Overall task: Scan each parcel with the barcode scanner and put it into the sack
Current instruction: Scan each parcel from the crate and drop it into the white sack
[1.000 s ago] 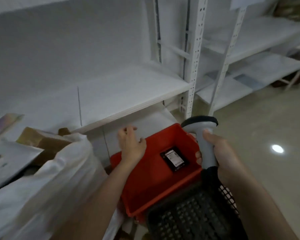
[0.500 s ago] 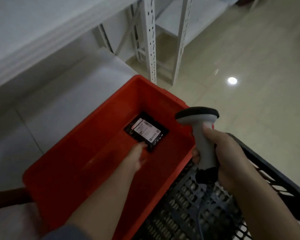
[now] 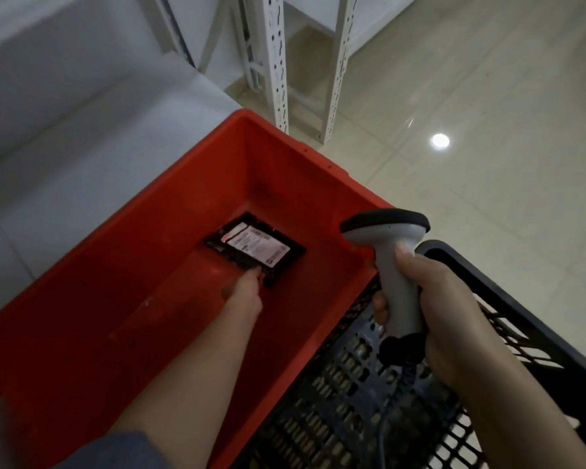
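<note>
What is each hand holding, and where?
Right hand grips the barcode scanner by its handle. Left hand touches the parcel's near edge; a grip cannot be told.

We see the parcel lying in the bin, the crate to its right, shelving posts behind both.

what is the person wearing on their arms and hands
Both hands, left hand and right hand, are bare: no gloves, rings or watch in view. Both forearms are bare too. A blue-grey sleeve edge shows on the left arm at the bottom of the view.
</note>
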{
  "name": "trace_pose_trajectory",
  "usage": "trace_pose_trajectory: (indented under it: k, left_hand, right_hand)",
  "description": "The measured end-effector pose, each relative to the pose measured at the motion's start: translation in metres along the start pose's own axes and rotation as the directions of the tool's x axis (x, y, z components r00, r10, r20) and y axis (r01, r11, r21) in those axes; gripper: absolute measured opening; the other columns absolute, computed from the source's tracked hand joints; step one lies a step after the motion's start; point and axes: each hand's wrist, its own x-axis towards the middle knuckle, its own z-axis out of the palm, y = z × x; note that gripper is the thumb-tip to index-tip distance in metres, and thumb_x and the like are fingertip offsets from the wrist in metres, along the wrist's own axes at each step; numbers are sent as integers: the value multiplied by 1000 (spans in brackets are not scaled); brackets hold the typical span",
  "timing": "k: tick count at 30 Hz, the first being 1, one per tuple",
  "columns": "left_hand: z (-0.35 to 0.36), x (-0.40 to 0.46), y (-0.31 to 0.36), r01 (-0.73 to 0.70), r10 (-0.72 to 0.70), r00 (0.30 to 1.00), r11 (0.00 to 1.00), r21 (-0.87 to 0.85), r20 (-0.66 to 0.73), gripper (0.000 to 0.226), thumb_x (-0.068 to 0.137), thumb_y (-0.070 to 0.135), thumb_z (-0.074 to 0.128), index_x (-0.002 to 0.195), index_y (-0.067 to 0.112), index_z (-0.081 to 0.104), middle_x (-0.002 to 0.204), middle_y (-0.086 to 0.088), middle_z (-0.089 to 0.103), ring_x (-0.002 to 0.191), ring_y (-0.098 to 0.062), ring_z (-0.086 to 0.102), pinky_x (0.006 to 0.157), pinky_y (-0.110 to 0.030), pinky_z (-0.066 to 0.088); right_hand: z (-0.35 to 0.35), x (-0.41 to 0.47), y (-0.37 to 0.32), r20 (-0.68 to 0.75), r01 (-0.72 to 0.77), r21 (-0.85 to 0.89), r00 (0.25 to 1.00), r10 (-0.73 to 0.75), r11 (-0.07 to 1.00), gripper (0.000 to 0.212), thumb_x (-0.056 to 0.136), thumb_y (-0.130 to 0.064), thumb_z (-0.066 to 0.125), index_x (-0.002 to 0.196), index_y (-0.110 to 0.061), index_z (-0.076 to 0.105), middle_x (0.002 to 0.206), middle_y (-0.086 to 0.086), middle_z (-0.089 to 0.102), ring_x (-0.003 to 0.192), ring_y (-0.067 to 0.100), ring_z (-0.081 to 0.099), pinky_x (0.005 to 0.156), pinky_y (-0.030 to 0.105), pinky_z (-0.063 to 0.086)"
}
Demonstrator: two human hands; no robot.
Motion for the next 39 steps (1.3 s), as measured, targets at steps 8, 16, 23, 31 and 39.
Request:
trace_pose_trajectory:
  k: [8, 16, 23, 31, 39]
  left_hand:
    - [-63, -173, 43, -216, 219, 974, 975, -59, 52, 28, 94, -8, 50, 107, 12, 65, 89, -4, 65, 65, -9, 50, 40, -11, 38]
    - [-142, -376, 64, -431, 458, 873, 885, -176, 167, 35, 96, -4, 48, 105, 23, 67, 90, 9, 76, 47, 5, 54, 53, -17, 37]
    - [-208, -471, 81, -549, 582, 807, 802, -236, 101, 31, 97, -3, 48, 105, 20, 67, 84, 10, 73, 41, 6, 49, 42, -12, 36]
    - [-271, -541, 91, -639, 674, 735, 724, -259, 70, 31, 97, -3, 47, 100, 21, 67, 89, 6, 75, 65, -5, 57, 58, -22, 34]
    - [-333, -589, 90, -729, 754, 655, 647, -223, 44, 32, 98, -1, 46, 102, 24, 66, 91, 6, 72, 46, 2, 53, 53, -20, 37]
  right_hand:
    - [-10, -111, -67, 182, 140, -28, 974, -133, 990, 37, 104, -37, 44, 115, -5, 58, 58, 11, 54, 47, 19, 51, 46, 30, 43]
    - [-12, -270, -133, 403, 277, 42, 874, -270, 960, 38, 103, -30, 49, 119, 4, 58, 71, 13, 52, 40, 15, 47, 39, 22, 40]
    - [-7, -373, -154, 592, 428, 62, 711, -379, 902, 32, 100, -33, 53, 104, -3, 63, 60, 5, 61, 43, 16, 52, 42, 26, 44]
    - [8, -464, -149, 631, 547, 107, 608, -482, 830, 27, 96, -33, 60, 102, -6, 63, 73, 6, 64, 47, 16, 55, 44, 30, 46]
    - [15, -551, -128, 646, 672, 83, 526, -553, 736, 28, 101, -32, 53, 102, -5, 60, 80, 12, 59, 51, 16, 54, 52, 33, 45]
